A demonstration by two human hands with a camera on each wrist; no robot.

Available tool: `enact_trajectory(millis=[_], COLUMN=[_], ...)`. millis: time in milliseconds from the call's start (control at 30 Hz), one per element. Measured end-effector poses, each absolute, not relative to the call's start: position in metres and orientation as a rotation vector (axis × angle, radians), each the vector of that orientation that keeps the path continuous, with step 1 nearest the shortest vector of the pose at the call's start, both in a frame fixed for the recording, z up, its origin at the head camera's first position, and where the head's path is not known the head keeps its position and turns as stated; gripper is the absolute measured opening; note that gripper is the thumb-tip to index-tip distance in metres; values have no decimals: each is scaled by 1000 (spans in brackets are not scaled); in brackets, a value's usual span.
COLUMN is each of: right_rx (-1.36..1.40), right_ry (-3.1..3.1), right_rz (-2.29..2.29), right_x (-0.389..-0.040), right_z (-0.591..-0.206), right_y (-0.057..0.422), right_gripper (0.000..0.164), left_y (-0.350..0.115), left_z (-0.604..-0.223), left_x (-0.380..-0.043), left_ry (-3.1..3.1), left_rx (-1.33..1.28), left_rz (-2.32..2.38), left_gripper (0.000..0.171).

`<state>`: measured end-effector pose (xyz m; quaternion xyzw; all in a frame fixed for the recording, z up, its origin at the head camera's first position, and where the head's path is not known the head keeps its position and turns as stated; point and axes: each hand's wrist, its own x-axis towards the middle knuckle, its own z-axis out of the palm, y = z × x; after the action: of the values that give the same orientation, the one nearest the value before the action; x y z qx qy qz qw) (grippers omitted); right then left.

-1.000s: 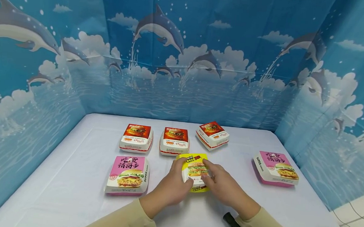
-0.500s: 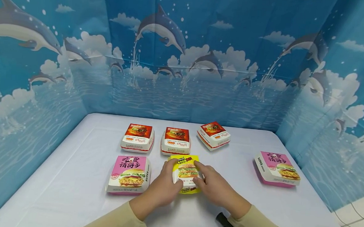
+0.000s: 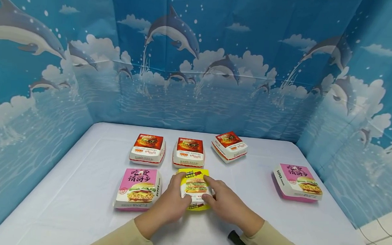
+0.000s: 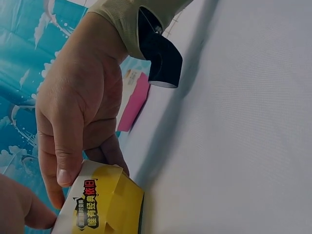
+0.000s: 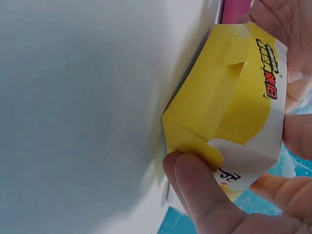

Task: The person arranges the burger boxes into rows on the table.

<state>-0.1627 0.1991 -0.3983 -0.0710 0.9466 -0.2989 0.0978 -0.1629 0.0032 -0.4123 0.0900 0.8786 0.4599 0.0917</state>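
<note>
Against a dolphin-print curtain point(image 3: 197, 104), at a white worktop point(image 3: 61, 208), a person's left hand point(image 3: 169, 202) and right hand point(image 3: 226, 203) hold a yellow burger box point(image 3: 196, 187) between them, just in front of the middle red-and-white box point(image 3: 189, 153); curled fingers point(image 3: 177, 180) grip the yellow one's left and right sides, with the thumbs point(image 3: 186, 200) at its near end
</note>
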Motion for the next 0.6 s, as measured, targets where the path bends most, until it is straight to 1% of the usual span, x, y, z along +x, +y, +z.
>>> enact_trajectory(millis=[433,600], right_rx=[-219,-238], right_ry=[2800,2796], right_rz=[-894,-901], right_x=[-164,-164], right_z=[-401,-401], right_y=[194,194], right_gripper=[71,78], left_y=[1,1], left_z=[-415,-418], left_x=[-162,-163], left_ry=[2643,2662], left_rx=[211,220], left_rz=[1364,1355], left_gripper=[72,71])
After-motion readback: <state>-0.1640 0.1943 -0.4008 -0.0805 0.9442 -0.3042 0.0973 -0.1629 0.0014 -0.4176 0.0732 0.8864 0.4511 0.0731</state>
